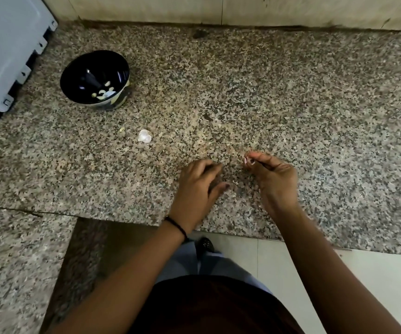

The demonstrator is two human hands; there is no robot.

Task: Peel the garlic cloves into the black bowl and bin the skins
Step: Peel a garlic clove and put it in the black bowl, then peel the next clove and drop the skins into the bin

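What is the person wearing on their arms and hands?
Both forearms are bare, with no sleeves in view. The left hand has a thin black thread band around its wrist. The right hand shows no ring, watch or glove.

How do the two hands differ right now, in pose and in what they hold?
The right hand is raised with its fingertips pinching a small pale scrap, likely garlic skin; the left hand holds nothing visible. The left hand is spread palm-down, low over the granite counter; the right is curled. The left wrist wears a dark band; the right is bare. Both are near the counter's front edge.
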